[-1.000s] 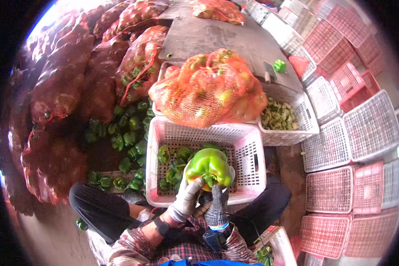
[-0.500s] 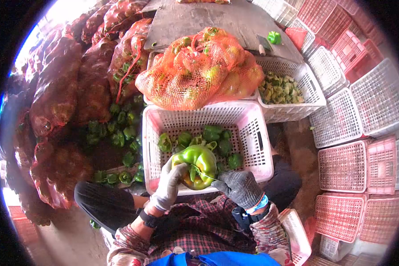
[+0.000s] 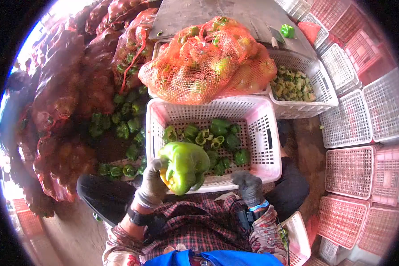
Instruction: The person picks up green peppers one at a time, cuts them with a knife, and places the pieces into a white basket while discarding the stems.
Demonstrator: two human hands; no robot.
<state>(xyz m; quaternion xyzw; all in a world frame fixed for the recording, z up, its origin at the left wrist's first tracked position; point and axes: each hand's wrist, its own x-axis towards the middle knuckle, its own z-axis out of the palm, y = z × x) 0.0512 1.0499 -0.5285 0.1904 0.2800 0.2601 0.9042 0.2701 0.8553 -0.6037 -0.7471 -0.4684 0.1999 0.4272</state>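
So the gloved left hand (image 3: 153, 186) is wrapped around a big glossy green bell pepper (image 3: 184, 166), held over the near rim of the white slotted plastic crate (image 3: 270, 146); the gloved right hand (image 3: 249, 187) looks curled shut, can't tell on what.

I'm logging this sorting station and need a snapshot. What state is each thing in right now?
Left hand: gloved, gripping the big pepper.
Big pepper: whole, held over the crate's near edge.
Right hand: gloved, empty, at the crate rim.
Pink crate: part-filled with peppers.
Orange net sack: full, lying across crates.
White basket: holds cut green pieces.
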